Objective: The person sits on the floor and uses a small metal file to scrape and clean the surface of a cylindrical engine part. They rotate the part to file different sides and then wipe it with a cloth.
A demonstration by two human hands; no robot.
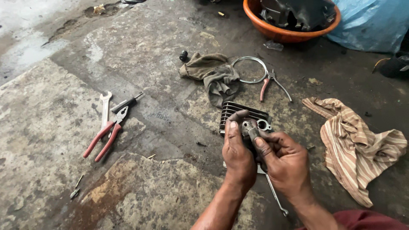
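Note:
My left hand and my right hand meet low in the middle of the head view, both pinching one small grey metal part between thumbs and fingertips. Just behind the hands a dark finned engine cylinder lies on the concrete floor. A long thin metal tool lies under my right wrist, partly hidden.
Red-handled pliers, a wrench and a black-handled tool lie at left. A grey rag, wire ring and circlip pliers sit behind. A striped cloth lies right. An orange basin with engine parts stands at top.

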